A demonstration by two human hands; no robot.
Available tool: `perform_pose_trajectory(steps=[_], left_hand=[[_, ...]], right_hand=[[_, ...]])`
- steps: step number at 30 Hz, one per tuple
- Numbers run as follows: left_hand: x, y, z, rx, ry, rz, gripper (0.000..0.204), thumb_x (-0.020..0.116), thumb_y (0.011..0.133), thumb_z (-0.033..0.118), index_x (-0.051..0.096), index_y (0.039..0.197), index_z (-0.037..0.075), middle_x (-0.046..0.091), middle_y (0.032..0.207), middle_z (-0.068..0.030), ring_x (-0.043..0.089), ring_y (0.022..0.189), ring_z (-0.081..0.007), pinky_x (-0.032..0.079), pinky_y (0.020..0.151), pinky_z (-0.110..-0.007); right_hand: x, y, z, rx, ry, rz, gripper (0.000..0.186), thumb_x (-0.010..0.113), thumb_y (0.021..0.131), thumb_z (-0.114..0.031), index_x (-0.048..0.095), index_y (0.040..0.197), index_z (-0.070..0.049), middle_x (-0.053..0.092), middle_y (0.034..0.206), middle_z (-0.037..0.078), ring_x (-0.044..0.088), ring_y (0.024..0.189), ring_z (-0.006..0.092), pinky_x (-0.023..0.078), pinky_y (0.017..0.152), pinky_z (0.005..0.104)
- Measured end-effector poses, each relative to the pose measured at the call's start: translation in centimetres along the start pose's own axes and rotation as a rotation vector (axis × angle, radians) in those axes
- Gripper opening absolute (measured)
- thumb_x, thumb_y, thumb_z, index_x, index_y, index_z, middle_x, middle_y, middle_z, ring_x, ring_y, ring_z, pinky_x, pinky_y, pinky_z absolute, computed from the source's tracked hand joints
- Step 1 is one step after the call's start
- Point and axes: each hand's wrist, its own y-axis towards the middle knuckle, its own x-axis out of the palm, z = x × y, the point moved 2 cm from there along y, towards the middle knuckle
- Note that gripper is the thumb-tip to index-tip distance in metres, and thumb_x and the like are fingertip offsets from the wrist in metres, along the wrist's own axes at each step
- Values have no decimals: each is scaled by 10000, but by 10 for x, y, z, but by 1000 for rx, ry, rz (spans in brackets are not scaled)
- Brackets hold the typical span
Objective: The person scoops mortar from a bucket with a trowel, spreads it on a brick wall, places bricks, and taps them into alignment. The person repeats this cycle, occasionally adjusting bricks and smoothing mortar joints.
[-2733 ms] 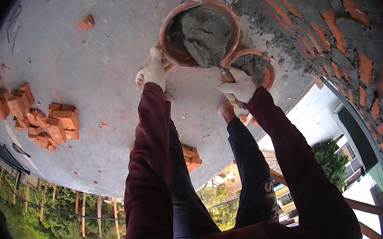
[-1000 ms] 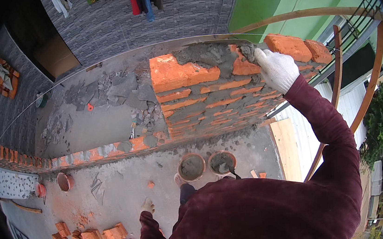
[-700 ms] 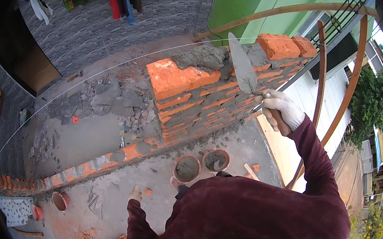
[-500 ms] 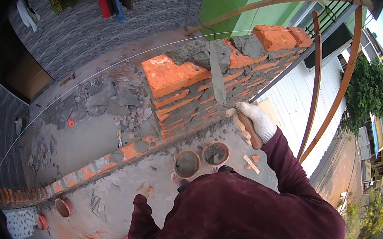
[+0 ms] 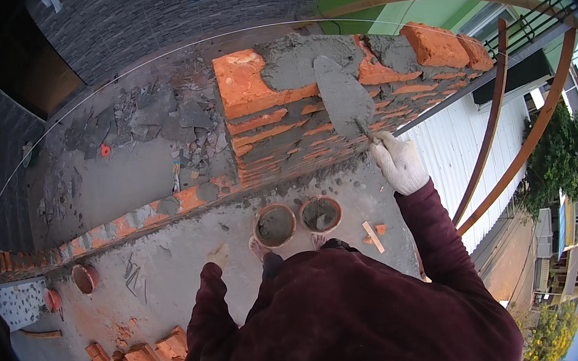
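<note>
At the brick wall (image 5: 297, 120), right hand (image 5: 398, 163) in a white glove, fingers curled tight round the handle of a trowel (image 5: 344, 97). Blade sticks up and away from the fingers, flat against the wall's top course, lying over the grey mortar bed (image 5: 298, 63) on top of the wall. Handle end is hidden inside the glove; blade is coated in grey mortar. Left hand (image 5: 216, 255) hangs low, well below the wall's foot, near the concrete floor (image 5: 171, 263); holds nothing visible, fingers look loosely curled but too small to tell for sure. Two round mortar pans (image 5: 276, 224) sit side by side on the floor just in front of the wall's foot, between the wall and the person's feet. Loose bricks (image 5: 138, 355) lie well apart from the wall, far lower left. Small wood scrap (image 5: 372, 236) lies right of the pans, near the wall's foot. Curved brown railing bars (image 5: 501, 123) rise right of the wall.
</note>
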Motion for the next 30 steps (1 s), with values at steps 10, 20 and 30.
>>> perform_pose_trajectory(steps=[10, 20, 30], left_hand=[[175, -163, -143, -64, -275, 263, 731, 711, 971, 428, 492, 1501, -25, 554, 1505, -167, 515, 1394, -242, 379, 1161, -322], [342, -163, -194, -296, 585, 267, 778, 724, 839, 514, 525, 1492, 141, 431, 1563, -189, 319, 1492, -397, 292, 1200, -544], [323, -159, -218, -175, 423, 326, 574, 786, 821, 348, 658, 1325, 103, 545, 1438, -169, 417, 1413, -412, 350, 1158, -540]], right_hand=[[123, -37, 188, -159, -435, -710, 267, 645, 944, -226, 565, 1087, -16, 681, 847, 234, 686, 851, 451, 540, 719, 519], [544, -2, 292, -623, -1101, -1001, 255, 581, 957, -113, 667, 1182, -30, 701, 1166, 182, 734, 1041, 369, 612, 782, 521], [706, -5, 365, -484, -1099, -1151, 293, 601, 922, -39, 658, 1207, -1, 721, 1170, 241, 707, 1109, 407, 595, 893, 494]])
